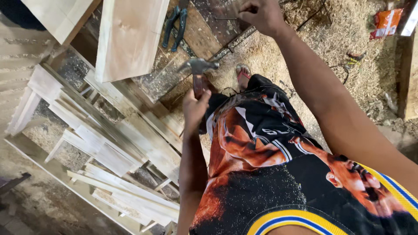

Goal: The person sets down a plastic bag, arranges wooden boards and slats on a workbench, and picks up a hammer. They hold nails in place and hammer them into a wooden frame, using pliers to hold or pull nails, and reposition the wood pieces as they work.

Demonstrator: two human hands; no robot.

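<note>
Sawdust covers the floor. My left hand has its grip wrapped around the hammer, handle upright, head toward the counter; my right hand is fisted there, perhaps pinching a nail.

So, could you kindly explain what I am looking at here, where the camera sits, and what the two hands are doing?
There is no machine: a person wears one camera on the head, looking down along the body. The left hand grips a claw hammer by its handle. The right hand reaches forward with its fingers closed; what it pinches is too small to tell. Ahead, a pale wooden board rests on a worn workbench, beside blue-handled pliers. Stacked wood slats lie lower left. Sawdust covers the floor.
</note>
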